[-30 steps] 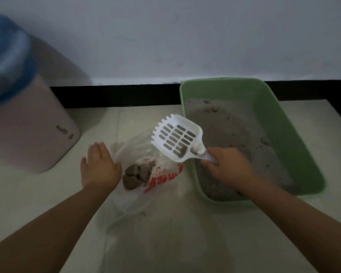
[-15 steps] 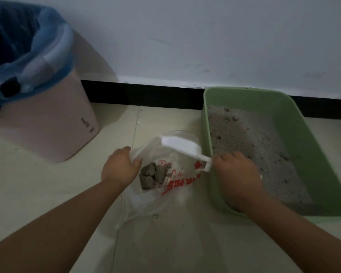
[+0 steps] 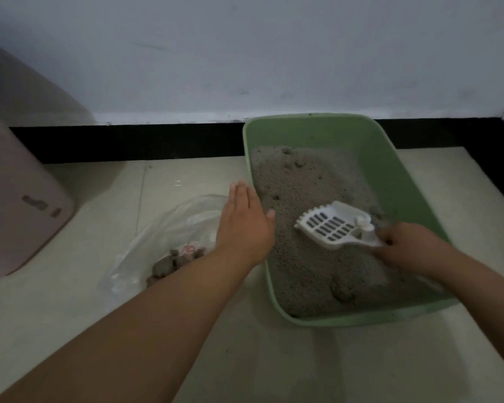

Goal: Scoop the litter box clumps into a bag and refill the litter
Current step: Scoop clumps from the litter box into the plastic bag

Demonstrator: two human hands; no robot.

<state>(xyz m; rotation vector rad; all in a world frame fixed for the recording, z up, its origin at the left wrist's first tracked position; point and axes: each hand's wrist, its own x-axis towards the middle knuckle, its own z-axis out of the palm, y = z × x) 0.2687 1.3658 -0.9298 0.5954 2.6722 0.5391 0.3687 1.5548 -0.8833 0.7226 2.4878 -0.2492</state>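
Observation:
A green litter box (image 3: 390,146) holding grey litter (image 3: 300,187) sits on the floor by the wall. My right hand (image 3: 408,245) grips the handle of a white slotted scoop (image 3: 332,225), whose blade hovers just over the litter in the middle of the box. My left hand (image 3: 245,225) is flat with fingers together, holding nothing, over the box's left rim. To the left of the box lies a clear plastic bag (image 3: 163,239) on the floor, with several grey-brown clumps (image 3: 169,263) inside. A dark clump (image 3: 342,292) shows in the litter near the front.
A pink waste bin (image 3: 21,205) stands at the left by the wall. A black skirting strip (image 3: 134,141) runs along the wall behind the box. Pale floor tiles (image 3: 288,367) stretch in front of me.
My right hand has carried the scoop from over the bag to over the litter in the box. My left hand has let go of the bag and moved right to the box's rim.

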